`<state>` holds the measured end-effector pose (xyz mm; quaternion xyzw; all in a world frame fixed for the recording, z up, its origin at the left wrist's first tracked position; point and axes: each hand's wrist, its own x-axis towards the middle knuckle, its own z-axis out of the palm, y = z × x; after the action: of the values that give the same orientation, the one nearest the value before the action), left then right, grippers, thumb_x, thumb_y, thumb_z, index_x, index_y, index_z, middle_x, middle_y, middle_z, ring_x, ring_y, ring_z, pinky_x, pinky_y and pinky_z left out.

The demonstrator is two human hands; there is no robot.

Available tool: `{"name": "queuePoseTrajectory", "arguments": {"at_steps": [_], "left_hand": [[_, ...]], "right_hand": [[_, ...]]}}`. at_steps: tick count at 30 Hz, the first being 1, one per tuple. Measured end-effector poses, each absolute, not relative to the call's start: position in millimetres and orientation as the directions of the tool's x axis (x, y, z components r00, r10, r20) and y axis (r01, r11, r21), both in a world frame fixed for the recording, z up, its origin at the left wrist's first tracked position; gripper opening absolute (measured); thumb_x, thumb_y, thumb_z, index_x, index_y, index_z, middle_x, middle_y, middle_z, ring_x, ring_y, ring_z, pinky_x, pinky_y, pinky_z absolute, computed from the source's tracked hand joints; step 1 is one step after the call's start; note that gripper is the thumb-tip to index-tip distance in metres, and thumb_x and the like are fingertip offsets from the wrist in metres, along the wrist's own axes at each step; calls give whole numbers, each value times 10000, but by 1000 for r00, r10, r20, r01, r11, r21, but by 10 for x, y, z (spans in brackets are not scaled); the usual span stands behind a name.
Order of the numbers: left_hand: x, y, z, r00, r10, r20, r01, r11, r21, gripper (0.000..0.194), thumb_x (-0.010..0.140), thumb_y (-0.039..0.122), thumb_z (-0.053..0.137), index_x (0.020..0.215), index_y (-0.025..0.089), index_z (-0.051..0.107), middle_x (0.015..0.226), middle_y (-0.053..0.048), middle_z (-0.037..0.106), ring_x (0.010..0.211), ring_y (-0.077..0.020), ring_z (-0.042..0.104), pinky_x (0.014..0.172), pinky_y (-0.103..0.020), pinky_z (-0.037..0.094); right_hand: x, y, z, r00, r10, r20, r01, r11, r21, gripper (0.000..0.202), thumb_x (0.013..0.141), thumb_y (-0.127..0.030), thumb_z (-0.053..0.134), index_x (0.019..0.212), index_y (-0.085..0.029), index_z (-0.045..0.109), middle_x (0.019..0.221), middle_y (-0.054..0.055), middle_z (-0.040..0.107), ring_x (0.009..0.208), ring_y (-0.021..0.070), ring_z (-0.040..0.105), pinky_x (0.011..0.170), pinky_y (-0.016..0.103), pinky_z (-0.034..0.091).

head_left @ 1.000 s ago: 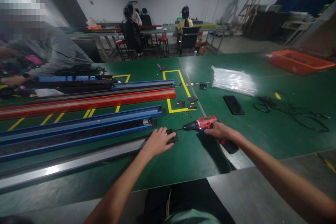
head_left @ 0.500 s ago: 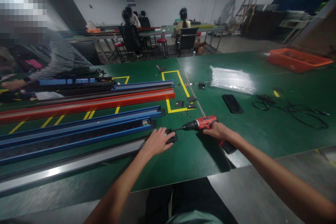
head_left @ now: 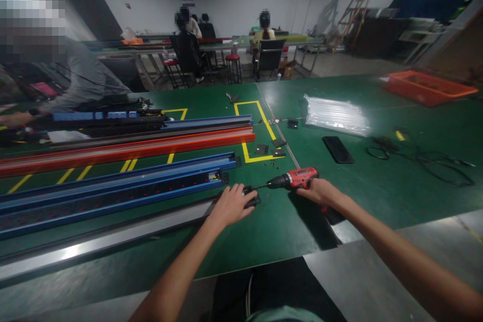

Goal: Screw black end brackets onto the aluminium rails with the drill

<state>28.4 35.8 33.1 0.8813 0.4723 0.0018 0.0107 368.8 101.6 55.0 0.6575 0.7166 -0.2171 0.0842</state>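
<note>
My left hand (head_left: 234, 205) is closed over the right end of a long black rail with a silver face (head_left: 139, 225), the nearest one on the table. A dark end cap (head_left: 257, 198) sticks out just past my fingers. In my right hand (head_left: 320, 192) is a red and black cordless drill (head_left: 298, 178), held level with its long bit pointing left. The bit's tip reaches the end cap by my left fingertips; whether it sits in a screw is too small to see. Beyond my left hand lie two blue rails (head_left: 188, 189), both with dark end caps.
An orange rail (head_left: 211, 142) lies farther back. Small black plates (head_left: 278, 153), a dark phone-like slab (head_left: 338, 150), a clear-wrapped pack (head_left: 335, 114), cables (head_left: 422, 153) and an orange bin (head_left: 432, 85) are on the green table (head_left: 381, 186). A co-worker's grey sleeve (head_left: 85, 78) is at left.
The view has shifted slightly, so the table's contents appear a little farther right. My hands, the drill and the rail keep nearly the same arrangement.
</note>
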Motion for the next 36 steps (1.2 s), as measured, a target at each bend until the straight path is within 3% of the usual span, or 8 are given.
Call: {"name": "queuePoseTrajectory", "arguments": {"at_steps": [4,22,30,36], "left_hand": [[289,356,333,552,834,-10,834,-552,27,449,1002,495,542,1425,347,536,1190,-121,590,1094,-293,559,881,-388,445],[292,358,359,561,828,-22,828,-561,-2,446,1014,502,517,1433,348,521,1173,-122,592,1080,-301,564,859,-383,442],[247,394,279,588,809,6,808,-588,35,425,1003,491,547,1402,346,547,1155,-114,590,1066,-293,582,844,-374,455],[154,390,310,601,799,-6,798,-600,52,412,1018,494,516,1403,348,545,1160,-112,585,1067,-291,587,869,-395,451]], "right_hand": [[3686,1018,551,-131,915,-382,989,94,-113,490,904,-613,537,711,-181,666,733,133,677,656,250,642,612,344,413],[3696,969,534,-126,921,-369,977,50,-207,424,884,-560,572,685,-194,652,676,104,624,608,230,603,615,350,395],[3637,912,616,-127,926,-355,988,87,-126,442,911,-526,512,749,-159,699,717,124,686,622,219,635,589,322,379],[3562,890,609,-130,935,-329,990,104,-95,527,903,-586,496,756,-140,733,690,143,689,632,246,664,596,329,409]]}}
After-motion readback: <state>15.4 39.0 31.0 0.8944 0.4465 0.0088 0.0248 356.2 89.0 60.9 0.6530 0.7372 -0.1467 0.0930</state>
